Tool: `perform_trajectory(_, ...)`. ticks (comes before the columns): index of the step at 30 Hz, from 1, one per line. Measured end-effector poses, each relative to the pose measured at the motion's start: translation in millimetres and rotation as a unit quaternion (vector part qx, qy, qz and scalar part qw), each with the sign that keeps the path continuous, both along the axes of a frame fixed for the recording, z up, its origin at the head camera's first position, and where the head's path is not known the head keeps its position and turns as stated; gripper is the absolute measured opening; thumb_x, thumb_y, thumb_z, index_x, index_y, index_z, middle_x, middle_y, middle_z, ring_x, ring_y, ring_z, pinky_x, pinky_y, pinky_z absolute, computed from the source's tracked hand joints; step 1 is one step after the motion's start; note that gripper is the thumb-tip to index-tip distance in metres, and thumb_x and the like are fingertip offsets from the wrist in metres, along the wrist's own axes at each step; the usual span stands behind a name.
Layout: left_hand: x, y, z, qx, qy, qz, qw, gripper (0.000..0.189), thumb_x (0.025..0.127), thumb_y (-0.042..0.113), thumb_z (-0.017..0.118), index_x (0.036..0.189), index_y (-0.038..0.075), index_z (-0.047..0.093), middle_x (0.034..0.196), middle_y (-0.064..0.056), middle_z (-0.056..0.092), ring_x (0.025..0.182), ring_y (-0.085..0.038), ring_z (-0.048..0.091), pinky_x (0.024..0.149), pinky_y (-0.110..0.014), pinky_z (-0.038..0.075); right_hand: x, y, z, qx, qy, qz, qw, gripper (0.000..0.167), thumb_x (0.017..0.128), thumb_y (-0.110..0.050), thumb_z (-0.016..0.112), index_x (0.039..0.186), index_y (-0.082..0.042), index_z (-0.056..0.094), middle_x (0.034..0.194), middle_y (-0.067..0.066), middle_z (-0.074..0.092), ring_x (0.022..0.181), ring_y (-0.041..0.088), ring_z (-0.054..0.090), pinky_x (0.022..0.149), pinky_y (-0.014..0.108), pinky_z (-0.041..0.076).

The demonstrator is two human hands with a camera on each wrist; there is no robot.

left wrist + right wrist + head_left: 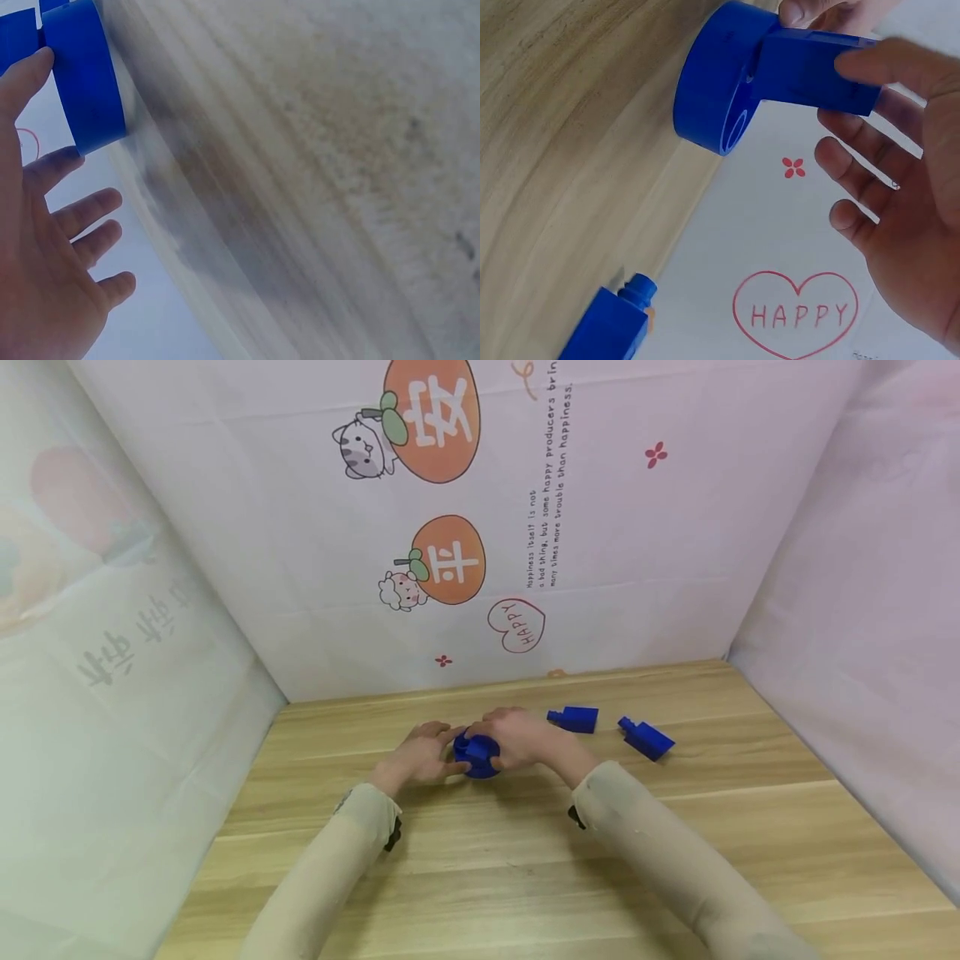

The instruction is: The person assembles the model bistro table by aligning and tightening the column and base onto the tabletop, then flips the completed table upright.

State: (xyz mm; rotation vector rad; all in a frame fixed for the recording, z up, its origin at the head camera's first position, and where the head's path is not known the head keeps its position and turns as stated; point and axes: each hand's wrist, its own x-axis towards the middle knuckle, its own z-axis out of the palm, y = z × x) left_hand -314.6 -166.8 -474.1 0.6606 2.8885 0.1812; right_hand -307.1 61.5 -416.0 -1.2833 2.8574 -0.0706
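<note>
A round, thick blue base sits on the wooden table, with round openings in its top. From it stands a rectangular blue block; its lower end is hidden, so how deep it sits cannot be told. My right hand pinches this block between thumb and fingers. On the base's other side, my left hand holds the rim between thumb and index finger, the other fingers spread apart in the left wrist view.
Two loose blue blocks with narrow, ridged necks, one nearer and one farther right, lie on the table. Printed white sheets wall the table at the back and both sides.
</note>
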Motion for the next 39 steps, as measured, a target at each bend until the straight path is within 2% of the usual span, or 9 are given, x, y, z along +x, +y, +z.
perform_trajectory(6,0.4,-2.0,0.6,0.009,-0.008,0.000,0.9999,0.079,0.094,0.067,0.050,0.158,0.025,0.029,0.162,-0.013,0.032,0.152,-0.035,0.025,0.125,-0.052,0.018,-4.4,-5.9,-3.7,-0.016,-0.006,-0.058,0.9982,0.050,0.090,-0.047,0.071,0.123,-0.011,0.065,0.116,0.005,0.070,0.104,0.021,0.067,0.092,0.038,0.055)
perform_trajectory(9,-0.1,-3.0,1.3,0.004,-0.009,0.001,1.0000,0.078,0.095,0.066,0.049,0.158,0.026,0.029,0.162,-0.012,0.032,0.152,-0.034,0.025,0.125,-0.051,0.017,-5.1,-9.0,-4.7,-0.023,-0.006,-0.083,0.9963,0.051,0.089,-0.050,0.071,0.122,-0.011,0.065,0.116,0.005,0.069,0.105,0.021,0.066,0.092,0.037,0.055)
perform_trajectory(13,-0.4,-4.3,2.0,0.002,-0.010,0.004,0.9999,0.077,0.095,0.066,0.049,0.158,0.027,0.030,0.162,-0.012,0.032,0.152,-0.034,0.024,0.126,-0.050,0.016,-3.8,-11.8,-4.8,-0.041,-0.026,-0.082,0.9955,0.057,0.091,-0.045,0.069,0.138,-0.015,0.057,0.135,0.008,0.063,0.124,0.026,0.061,0.104,0.042,0.051)
perform_trajectory(17,-0.7,-5.5,1.0,-0.002,-0.013,0.002,0.9999,0.077,0.095,0.068,0.047,0.159,0.029,0.027,0.163,-0.012,0.030,0.153,-0.034,0.022,0.126,-0.051,0.016,-2.8,-13.0,-6.2,-0.039,-0.035,-0.077,0.9957,0.062,0.095,-0.044,0.065,0.149,-0.022,0.044,0.142,0.012,0.058,0.131,0.029,0.056,0.108,0.047,0.047)
perform_trajectory(25,0.9,-7.1,0.4,0.000,-0.018,0.005,0.9998,0.075,0.096,0.068,0.045,0.159,0.032,0.025,0.163,-0.012,0.029,0.153,-0.034,0.021,0.125,-0.052,0.016,-2.7,-12.2,-6.8,-0.040,-0.044,-0.102,0.9930,0.058,0.094,-0.041,0.066,0.145,-0.017,0.051,0.139,0.013,0.060,0.126,0.031,0.060,0.104,0.046,0.050)
perform_trajectory(28,0.6,-7.0,1.4,0.008,-0.019,0.004,0.9998,0.074,0.097,0.065,0.046,0.159,0.029,0.025,0.163,-0.014,0.030,0.153,-0.035,0.021,0.125,-0.053,0.015,-3.6,-11.0,-5.4,-0.052,-0.044,-0.111,0.9915,0.052,0.093,-0.036,0.068,0.138,-0.011,0.056,0.130,0.012,0.066,0.115,0.028,0.066,0.097,0.042,0.055)
perform_trajectory(32,-0.2,-6.8,1.7,0.015,-0.017,0.000,0.9997,0.075,0.097,0.064,0.046,0.159,0.027,0.027,0.162,-0.015,0.030,0.153,-0.036,0.021,0.125,-0.054,0.014,-4.1,-9.4,-3.9,-0.049,-0.031,-0.134,0.9893,0.053,0.092,-0.044,0.069,0.128,-0.006,0.060,0.117,0.011,0.070,0.103,0.025,0.069,0.088,0.038,0.058)
perform_trajectory(35,-0.1,-6.7,1.1,0.009,-0.017,-0.003,0.9998,0.076,0.097,0.066,0.045,0.159,0.028,0.026,0.162,-0.014,0.030,0.153,-0.036,0.021,0.125,-0.054,0.014,-2.8,-7.6,-2.5,-0.044,-0.028,-0.139,0.9889,0.060,0.090,-0.047,0.071,0.132,-0.006,0.058,0.122,0.012,0.069,0.110,0.028,0.067,0.093,0.041,0.057)
perform_trajectory(39,0.1,-6.6,1.4,0.002,-0.017,-0.007,0.9998,0.076,0.097,0.067,0.043,0.159,0.027,0.025,0.162,-0.015,0.031,0.153,-0.037,0.020,0.125,-0.055,0.015,0.4,-4.0,-0.1,-0.045,-0.036,-0.113,0.9919,0.060,0.088,-0.036,0.074,0.141,-0.014,0.055,0.133,0.012,0.064,0.120,0.031,0.063,0.101,0.046,0.052)
